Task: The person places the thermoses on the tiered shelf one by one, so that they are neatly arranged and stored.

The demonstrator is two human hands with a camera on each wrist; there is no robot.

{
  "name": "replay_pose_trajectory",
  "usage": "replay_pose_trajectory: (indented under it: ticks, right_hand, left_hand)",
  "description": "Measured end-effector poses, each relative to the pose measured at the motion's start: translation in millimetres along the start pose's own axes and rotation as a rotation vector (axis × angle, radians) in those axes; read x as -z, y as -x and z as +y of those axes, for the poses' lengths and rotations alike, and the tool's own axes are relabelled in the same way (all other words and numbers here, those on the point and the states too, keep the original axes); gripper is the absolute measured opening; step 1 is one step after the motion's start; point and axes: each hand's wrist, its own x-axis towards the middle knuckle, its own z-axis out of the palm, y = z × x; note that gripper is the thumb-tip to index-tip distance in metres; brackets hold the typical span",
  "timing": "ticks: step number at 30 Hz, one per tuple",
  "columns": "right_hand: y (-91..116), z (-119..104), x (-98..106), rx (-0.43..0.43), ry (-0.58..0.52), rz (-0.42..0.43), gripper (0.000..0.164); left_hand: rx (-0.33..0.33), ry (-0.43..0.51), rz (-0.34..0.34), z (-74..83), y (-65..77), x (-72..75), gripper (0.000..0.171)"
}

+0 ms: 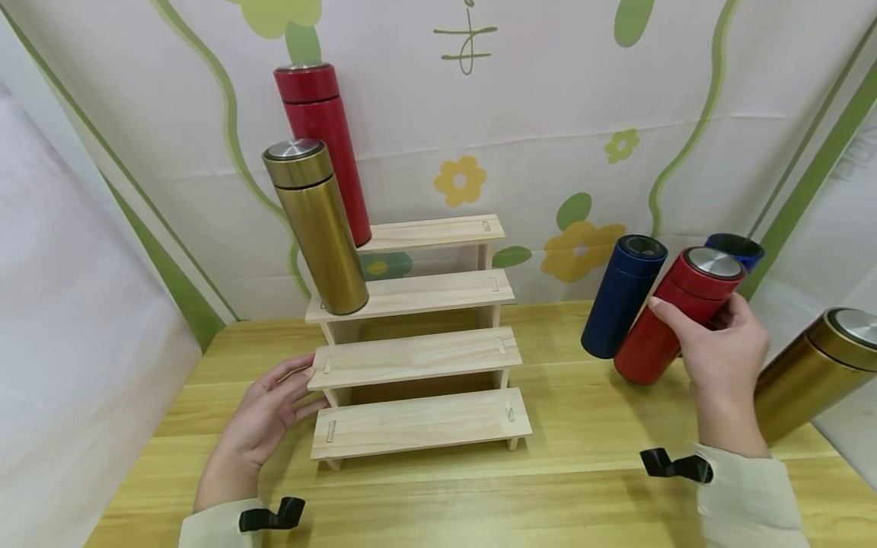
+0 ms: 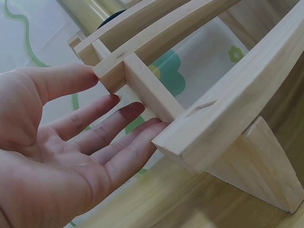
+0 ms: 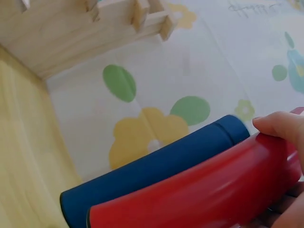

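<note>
My right hand (image 1: 728, 350) grips a red thermos flask (image 1: 674, 316) with a silver lid top, thumb on the near side. Right beside it stands a dark blue flask (image 1: 620, 301), also seen in the right wrist view. My left hand (image 1: 263, 415) touches the left end of a stepped wooden rack (image 1: 414, 358), its fingers loosely spread and gripping nothing, as the left wrist view (image 2: 71, 137) shows too. On the rack's left side, a gold flask (image 1: 318, 236) stands on the second-highest step, and a taller-looking red flask (image 1: 325, 144) on the top step behind it.
Another gold flask (image 1: 822, 369) stands at the far right, close to my right wrist. Behind the held flask, a bright blue flask (image 1: 747, 247) is mostly hidden. All stand on a wood-grain table (image 1: 438, 502) before a flower-printed cloth (image 1: 534, 137).
</note>
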Motion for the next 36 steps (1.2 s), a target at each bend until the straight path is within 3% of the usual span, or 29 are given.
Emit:
replay_pose_trajectory:
  ticks: [4,13,24,36]
  right_hand:
    - [6,-9,1,-0.022,-0.109,-0.022,0.066]
    - [15,-23,2,-0.001,-0.194,-0.055,0.067]
    - [18,-24,1,0.020,-0.187,-0.066,0.067]
    - [21,-26,-1,-0.011,-0.177,-0.093,0.067]
  left_hand:
    - [-0.004,-0.005,-0.006,0.3,0.6,-0.8,0.026]
    - [0.005,-0.009,-0.004,-0.7,0.9,-1.0,0.025]
    - [0.019,-0.015,0.006,-0.5,1.1,-1.9,0.027]
    - [0.020,-0.010,0.005,-0.5,0.8,-1.7,0.027]
